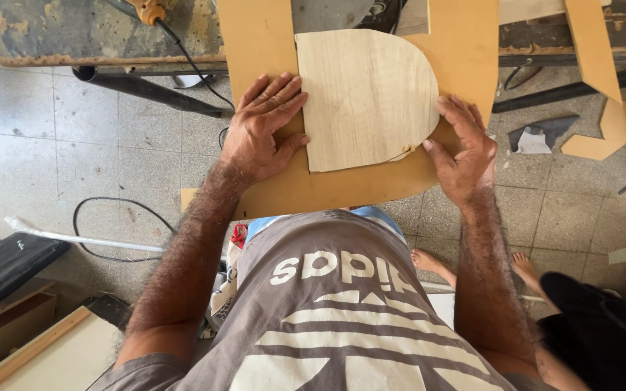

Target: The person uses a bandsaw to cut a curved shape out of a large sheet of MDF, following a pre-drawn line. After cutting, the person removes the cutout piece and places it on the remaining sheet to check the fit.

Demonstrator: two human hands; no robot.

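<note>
A pale wooden panel (364, 98), straight on its left side and rounded on its right, lies on a larger brown fibreboard sheet (262, 43). My left hand (262, 130) is flat on the brown sheet, fingers spread, its fingertips and thumb against the pale panel's left edge. On the other side, my right hand (465, 156) holds the panel's lower right curved edge, with the fingers bent over it. The brown sheet rests against my body at its near edge.
A worn workbench (74, 32) runs across the top, with a black cable (190, 65) hanging from it. Brown offcuts (603, 94) lie right. Another person's bare feet (472, 264) stand at lower right. Boards (30, 347) and a black cable loop (110, 228) lie on the tiled floor, left.
</note>
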